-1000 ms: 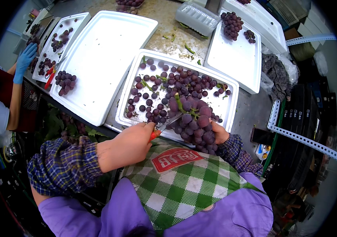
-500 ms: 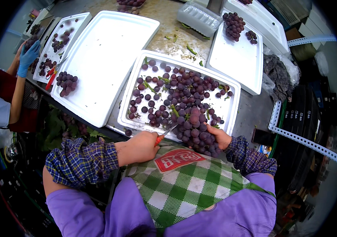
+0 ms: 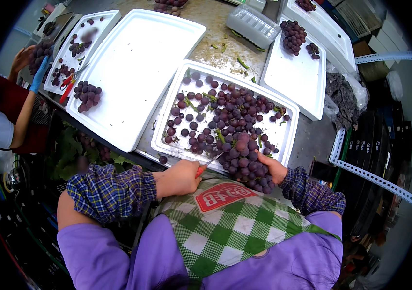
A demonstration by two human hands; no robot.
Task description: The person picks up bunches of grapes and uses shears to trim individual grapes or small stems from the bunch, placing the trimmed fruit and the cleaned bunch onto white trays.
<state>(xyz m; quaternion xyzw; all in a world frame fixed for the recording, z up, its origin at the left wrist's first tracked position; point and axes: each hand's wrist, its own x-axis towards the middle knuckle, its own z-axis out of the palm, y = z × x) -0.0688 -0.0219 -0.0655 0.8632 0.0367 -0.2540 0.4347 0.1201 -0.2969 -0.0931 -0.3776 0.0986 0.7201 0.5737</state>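
Observation:
My left hand (image 3: 179, 178) is closed around red-handled scissors (image 3: 200, 170); the fist hides most of the handle. Their thin metal blade points up and right, its tip against the left side of a bunch of purple grapes (image 3: 244, 164). My right hand (image 3: 274, 169) grips that bunch from its right side, with some fingers hidden behind the fruit. The bunch hangs over the near edge of a white foam tray (image 3: 290, 133). Loose grapes (image 3: 192, 125), small clusters and green stem pieces lie in this tray, heaped most thickly toward its middle.
A large white tray (image 3: 138, 58) at left carries one grape bunch (image 3: 87, 95). Back right, another white tray (image 3: 293, 79) holds two bunches. Clear plastic boxes (image 3: 253, 25) stand behind. At far left, a co-worker's hands hold grapes (image 3: 40, 54) near another pair of red-handled scissors (image 3: 68, 86).
The whole view has shifted slightly, so things sit a little farther right. My hands keep their holds on scissors and bunch. The co-worker's hands have moved, and more of their bunch shows.

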